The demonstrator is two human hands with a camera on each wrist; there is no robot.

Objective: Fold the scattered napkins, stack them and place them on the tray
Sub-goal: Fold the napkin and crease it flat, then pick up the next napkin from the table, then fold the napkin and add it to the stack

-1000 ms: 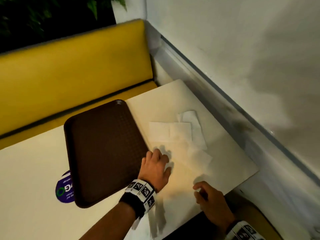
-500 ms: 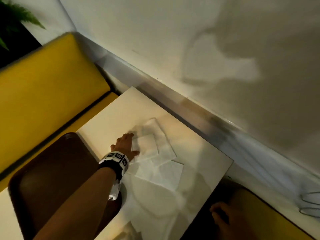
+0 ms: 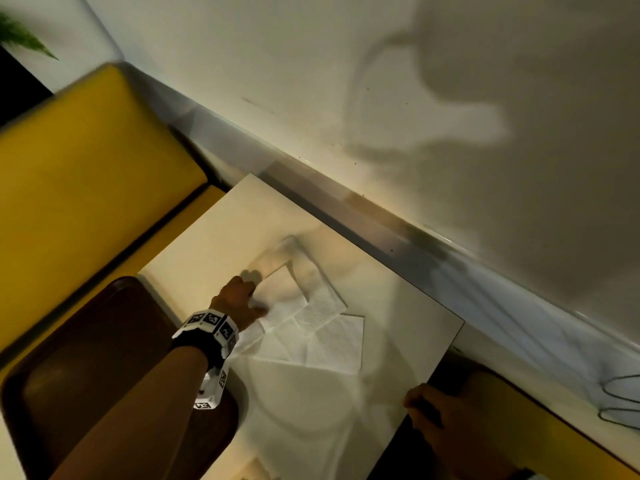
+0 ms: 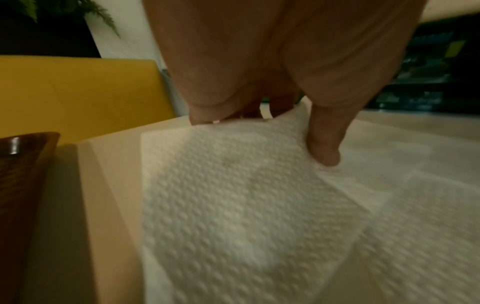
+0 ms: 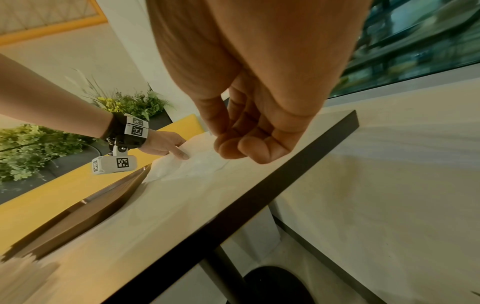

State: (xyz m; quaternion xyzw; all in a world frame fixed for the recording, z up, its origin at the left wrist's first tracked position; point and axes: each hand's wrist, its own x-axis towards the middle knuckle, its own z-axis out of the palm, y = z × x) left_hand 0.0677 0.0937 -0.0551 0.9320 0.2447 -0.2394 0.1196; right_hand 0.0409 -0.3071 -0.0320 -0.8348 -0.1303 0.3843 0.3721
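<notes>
Several white embossed napkins (image 3: 332,337) lie overlapping on the pale table (image 3: 311,431), to the right of the dark brown tray (image 3: 86,393). My left hand (image 3: 242,299) reaches over the tray's corner to the far-left napkin (image 4: 233,205). Thumb (image 4: 324,148) and fingertips pinch its far edge, which curls up between them. My right hand (image 3: 422,407) hangs off the table's near right edge, its fingers (image 5: 246,148) loosely curled and holding nothing. The tray holds nothing.
A yellow bench (image 3: 86,174) runs behind the table. A white wall with a metal ledge (image 3: 381,223) borders the table's far right side. The table's dark edge (image 5: 272,185) and its pedestal foot (image 5: 272,283) show under my right hand. Plants (image 5: 31,148) stand beyond the bench.
My left hand has moved from beside the tray's corner forward onto the far-left napkin and pinched its edge. The view swung right. The right hand stays at the table's near edge.
</notes>
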